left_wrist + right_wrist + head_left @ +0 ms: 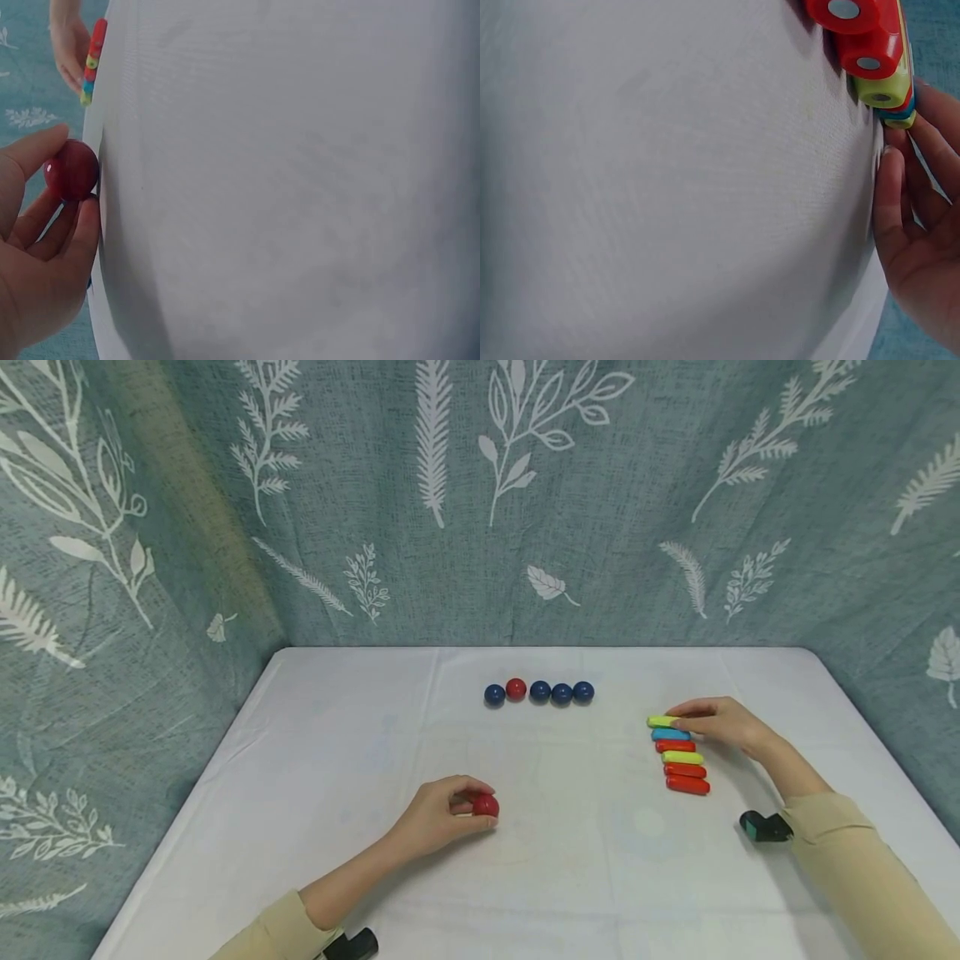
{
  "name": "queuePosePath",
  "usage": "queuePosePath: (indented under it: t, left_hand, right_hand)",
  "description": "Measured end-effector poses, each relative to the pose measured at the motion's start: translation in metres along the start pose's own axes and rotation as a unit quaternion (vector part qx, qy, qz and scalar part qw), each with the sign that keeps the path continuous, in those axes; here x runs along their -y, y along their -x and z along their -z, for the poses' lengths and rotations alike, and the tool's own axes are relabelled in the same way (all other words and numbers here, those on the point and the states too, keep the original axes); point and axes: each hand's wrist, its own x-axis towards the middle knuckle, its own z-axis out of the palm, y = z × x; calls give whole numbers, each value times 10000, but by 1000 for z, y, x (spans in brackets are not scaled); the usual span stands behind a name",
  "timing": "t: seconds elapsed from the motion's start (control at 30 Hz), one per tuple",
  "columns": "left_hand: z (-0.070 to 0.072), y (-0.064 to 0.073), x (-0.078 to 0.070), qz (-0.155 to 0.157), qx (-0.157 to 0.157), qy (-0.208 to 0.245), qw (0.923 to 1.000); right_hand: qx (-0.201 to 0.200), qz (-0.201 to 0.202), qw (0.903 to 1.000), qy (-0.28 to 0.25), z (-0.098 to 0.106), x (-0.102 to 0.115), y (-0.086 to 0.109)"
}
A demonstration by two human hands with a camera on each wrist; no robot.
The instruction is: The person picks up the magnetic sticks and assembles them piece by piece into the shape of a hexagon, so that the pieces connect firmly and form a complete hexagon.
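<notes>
In the head view, my left hand [437, 818] pinches a glossy red ball [486, 806] between thumb and fingers, near the middle of the table. The left wrist view shows the same ball [73, 171] between the fingertips. At the right, my right hand [726, 725] grips the end of a yellow-green stick [660, 722], thumb on the near side and fingers on the far side. That stick is the farthest in a column. Nearer lie a blue stick [671, 735], a red stick [676, 746], another yellow-green stick [682, 758] and two more red sticks [687, 785].
Toward the back of the white-covered table [337, 735] lies a row of balls: a dark blue ball [494, 696], a red ball [516, 689], then three dark blue balls [562, 695]. A leaf-patterned curtain [465, 585] hangs behind. Black wrist devices [767, 827] sit by both sleeves.
</notes>
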Motion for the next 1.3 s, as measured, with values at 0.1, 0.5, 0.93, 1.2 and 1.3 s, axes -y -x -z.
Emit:
queuePosePath:
  t: [0.1,0.5,0.93,1.2,1.3]
  left_hand:
    - [0,1,0,88,-42,-2,10000]
    - [1,4,-1,288,-176,251,9991]
    - [0,4,-1,347,-135,407,9985]
    - [1,4,-1,347,-69,413,9985]
    - [1,3,-1,334,-56,372,9987]
  right_hand:
    - [-69,41,9999,104,0,0,-1]
    - [-593,213,9980,53,-11,23,6]
    - [-368,977,9945,-111,-45,54,11]
    - [21,1430,9895,-197,-71,67,13]
    - [243,1591,9865,-316,-82,73,15]
